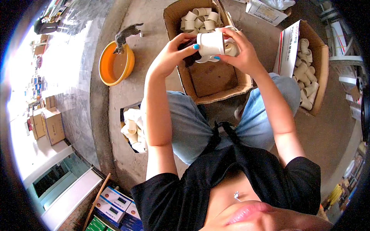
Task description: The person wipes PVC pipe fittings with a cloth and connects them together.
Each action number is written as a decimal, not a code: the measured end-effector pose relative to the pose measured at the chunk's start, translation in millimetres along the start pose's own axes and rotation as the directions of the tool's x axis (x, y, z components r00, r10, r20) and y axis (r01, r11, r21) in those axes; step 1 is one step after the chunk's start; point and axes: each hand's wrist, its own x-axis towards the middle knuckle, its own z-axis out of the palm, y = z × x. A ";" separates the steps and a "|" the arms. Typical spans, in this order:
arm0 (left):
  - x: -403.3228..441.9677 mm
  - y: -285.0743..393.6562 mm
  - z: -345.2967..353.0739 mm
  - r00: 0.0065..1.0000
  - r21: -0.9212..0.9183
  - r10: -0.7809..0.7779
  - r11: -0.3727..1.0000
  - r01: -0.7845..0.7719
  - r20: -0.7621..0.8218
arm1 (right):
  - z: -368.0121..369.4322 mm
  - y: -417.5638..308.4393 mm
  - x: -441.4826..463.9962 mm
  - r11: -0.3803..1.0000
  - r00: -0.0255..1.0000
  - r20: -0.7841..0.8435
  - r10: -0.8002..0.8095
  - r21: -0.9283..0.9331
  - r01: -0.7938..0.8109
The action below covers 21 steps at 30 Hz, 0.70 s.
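Observation:
A white plastic pipe fitting (211, 43) with a flanged end is held up between my two hands, over a cardboard box (216, 79). My left hand (172, 54) is closed round a dark cloth (190, 57), its thumb touching the fitting's left end. From the other side, my right hand (243, 52) grips the fitting, fingers over the top and thumb underneath. More white fittings show just behind and below it; whether they are held too I cannot tell. Cream pipe fittings (200, 20) are piled at the box's far end, while bare cardboard shows at its near end.
To the right stands another box (318, 69) of cream fittings. A smaller container of fittings (133, 129) sits by my left knee. At the left, a cat (127, 35) leans into an orange basin (129, 65). Packaged boxes (113, 202) are stacked at lower left.

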 end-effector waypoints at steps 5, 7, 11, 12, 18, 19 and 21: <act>1.0 -6.2 -8.3 0.996 -0.062 0.086 0.994 -0.086 0.010 | -1.5 -2.2 1.0 0.999 0.999 0.050 -0.005 -0.050 0.007; -1.1 -3.6 -5.7 0.992 0.088 0.125 0.988 -0.123 -0.011 | -1.7 -3.3 0.6 0.997 0.998 0.054 -0.030 -0.068 0.034; -5.5 1.9 -5.1 0.989 0.016 0.150 0.989 -0.150 0.012 | -5.3 -7.0 2.8 0.992 0.995 0.041 -0.095 -0.080 0.098; -6.1 1.5 -5.3 0.984 0.013 0.177 0.984 -0.178 0.025 | -6.0 -8.4 3.3 0.991 0.993 0.029 -0.112 -0.074 0.114; -0.1 -7.2 -0.7 0.939 0.198 0.345 0.921 -0.336 -0.010 | -10.1 -3.1 -0.7 0.961 0.996 0.037 -0.077 -0.265 0.084; -0.5 -7.1 5.7 0.945 0.194 0.323 0.931 -0.309 -0.045 | -9.1 0.3 -2.4 0.974 1.000 0.007 -0.030 -0.225 0.030; -0.1 -7.6 15.8 0.935 0.186 0.333 0.933 -0.308 -0.123 | -5.6 8.5 -5.6 0.988 0.997 -0.045 0.067 -0.139 -0.073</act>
